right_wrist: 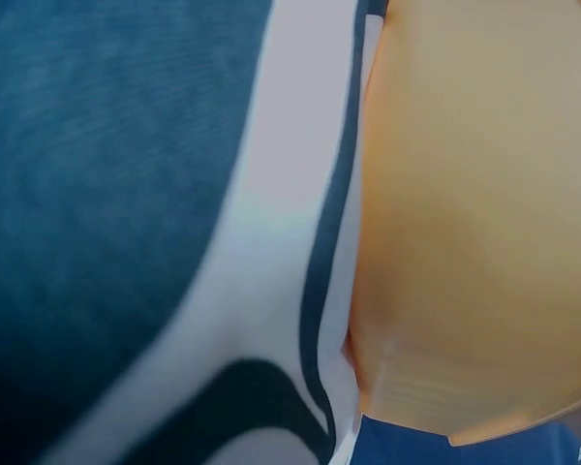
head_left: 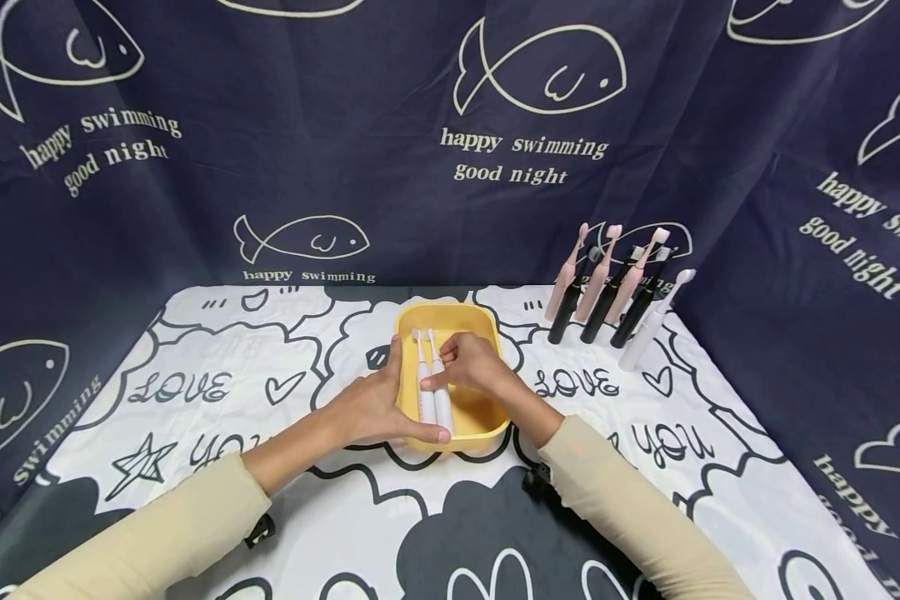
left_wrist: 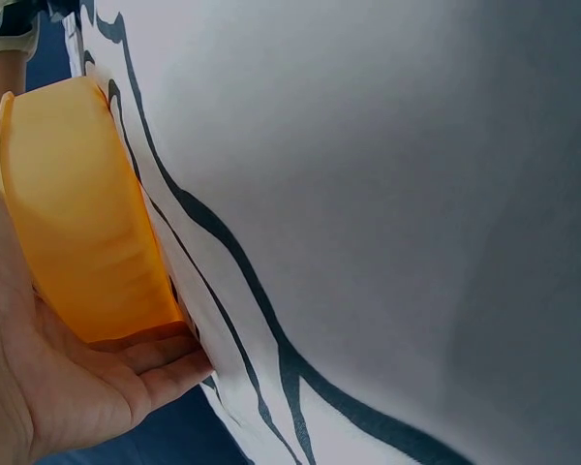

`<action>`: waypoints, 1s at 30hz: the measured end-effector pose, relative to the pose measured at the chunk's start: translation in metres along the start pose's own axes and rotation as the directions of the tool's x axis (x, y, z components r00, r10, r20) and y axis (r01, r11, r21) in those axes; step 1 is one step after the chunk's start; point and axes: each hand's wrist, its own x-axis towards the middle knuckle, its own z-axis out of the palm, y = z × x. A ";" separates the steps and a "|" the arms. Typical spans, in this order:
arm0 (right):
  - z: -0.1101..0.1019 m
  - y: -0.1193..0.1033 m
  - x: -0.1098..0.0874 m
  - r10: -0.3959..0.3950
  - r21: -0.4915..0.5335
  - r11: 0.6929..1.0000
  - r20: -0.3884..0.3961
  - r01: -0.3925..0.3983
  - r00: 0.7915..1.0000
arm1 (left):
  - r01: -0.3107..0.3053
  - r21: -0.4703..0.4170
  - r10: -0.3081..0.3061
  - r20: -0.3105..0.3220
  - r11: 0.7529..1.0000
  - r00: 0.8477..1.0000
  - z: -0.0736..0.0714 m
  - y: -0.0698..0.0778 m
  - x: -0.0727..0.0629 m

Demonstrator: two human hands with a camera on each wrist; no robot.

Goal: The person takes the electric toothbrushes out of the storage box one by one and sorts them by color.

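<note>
A yellow plastic bin stands on the table in the head view, with two white electric toothbrushes lying side by side along its left part. My left hand holds the bin's left side, thumb over the near rim; its fingers also show against the yellow wall in the left wrist view. Reaching in from the right, my right hand pinches the right-hand white toothbrush about its middle. The other white toothbrush lies just left of it. The right wrist view shows only the bin's outer wall and the cloth.
At the back right several electric toothbrushes stand upright: pink ones, black ones and a white one nearest. A black-and-white patterned cloth covers the table. A dark fish-print curtain hangs behind and at both sides.
</note>
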 end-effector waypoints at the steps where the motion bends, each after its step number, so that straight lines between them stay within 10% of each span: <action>1: 0.000 0.000 0.000 0.001 -0.005 1.000 0.002 -0.001 1.000 | -0.002 0.001 0.002 0.000 1.000 1.000 0.000 0.000 0.000; 30: -0.003 0.008 -0.002 -0.020 0.240 0.971 0.047 0.008 0.999 | 0.006 0.000 -0.006 -0.008 1.000 1.000 0.000 0.001 -0.003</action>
